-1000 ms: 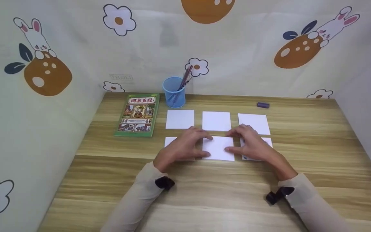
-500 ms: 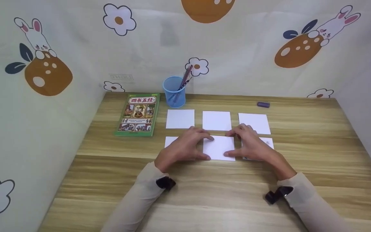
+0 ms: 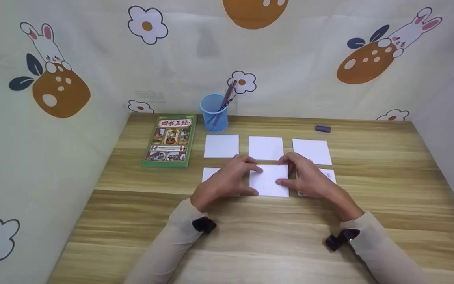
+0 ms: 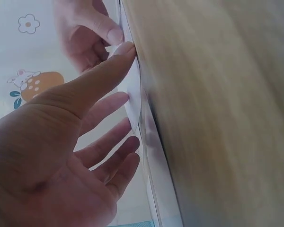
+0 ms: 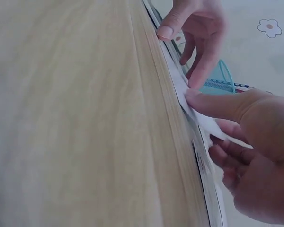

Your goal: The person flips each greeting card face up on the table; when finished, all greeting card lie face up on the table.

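We have a thin white card (image 3: pixel 268 180) at the middle of the front row, plain on its upper face and a little wider than deep; in the right wrist view it looks slightly bowed. Our left hand (image 3: pixel 231 178) holds its nine o'clock side between thumb and fingers, and our right hand (image 3: pixel 307 175) pinches its three o'clock side, thumb on top. It seems just off the tabletop (by how much, we cannot tell).

Narrow strips of wood separate it from its neighbours: the back middle card (image 3: pixel 265 148) at twelve o'clock, the back left card (image 3: pixel 221 146) at ten and the back right card (image 3: pixel 312 152) at two. At nine, the front left card (image 3: pixel 211 173) lies partly under our left hand; at three, the front right card (image 3: pixel 328 174), with printed marks, is mostly hidden by our right. Toward six, the wooden table (image 3: pixel 266 236) runs on past our sleeves.

At eleven, near the far edge, a blue cup (image 3: pixel 208 118) stands upright with a few pencils (image 3: pixel 228 94) leaning in it. A green-bordered book (image 3: pixel 169 141) lies flat at ten, and a dark purple cylinder (image 3: pixel 323 128) lies between one and two.
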`<state>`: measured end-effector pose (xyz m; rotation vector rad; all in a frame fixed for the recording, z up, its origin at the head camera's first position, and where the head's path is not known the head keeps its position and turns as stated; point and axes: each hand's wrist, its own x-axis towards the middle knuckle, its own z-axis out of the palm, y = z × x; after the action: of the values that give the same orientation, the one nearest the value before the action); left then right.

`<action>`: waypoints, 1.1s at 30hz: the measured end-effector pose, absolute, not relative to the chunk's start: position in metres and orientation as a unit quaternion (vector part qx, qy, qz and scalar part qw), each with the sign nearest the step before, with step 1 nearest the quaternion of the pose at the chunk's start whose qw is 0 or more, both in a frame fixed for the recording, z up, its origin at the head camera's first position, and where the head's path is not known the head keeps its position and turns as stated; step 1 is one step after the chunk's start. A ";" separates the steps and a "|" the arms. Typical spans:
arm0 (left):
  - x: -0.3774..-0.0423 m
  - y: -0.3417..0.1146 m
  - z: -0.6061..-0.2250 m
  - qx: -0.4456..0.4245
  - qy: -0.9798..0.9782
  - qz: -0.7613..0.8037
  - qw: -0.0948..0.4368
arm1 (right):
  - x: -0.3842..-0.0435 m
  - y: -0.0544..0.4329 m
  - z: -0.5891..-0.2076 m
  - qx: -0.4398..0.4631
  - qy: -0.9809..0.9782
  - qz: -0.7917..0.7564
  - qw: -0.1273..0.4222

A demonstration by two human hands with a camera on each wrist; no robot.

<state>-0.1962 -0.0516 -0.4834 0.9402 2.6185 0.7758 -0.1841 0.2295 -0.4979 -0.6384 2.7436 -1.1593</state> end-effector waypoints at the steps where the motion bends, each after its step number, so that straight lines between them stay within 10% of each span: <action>1: -0.196 -0.051 -0.483 0.321 0.899 0.271 0.126 | -0.184 0.229 -0.498 -0.210 0.891 -0.400 0.049; 14: -0.198 -0.044 -0.485 0.283 0.806 0.495 0.160 | -0.183 0.221 -0.492 -0.183 0.747 -0.639 0.008; 33: -0.195 -0.042 -0.491 0.235 0.731 0.606 0.208 | -0.181 0.219 -0.492 -0.192 0.855 -0.478 -0.053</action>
<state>-0.1952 -0.0415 -0.4910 0.6537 2.0340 1.6879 -0.1813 0.2187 -0.4924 -0.6234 2.7810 -1.5557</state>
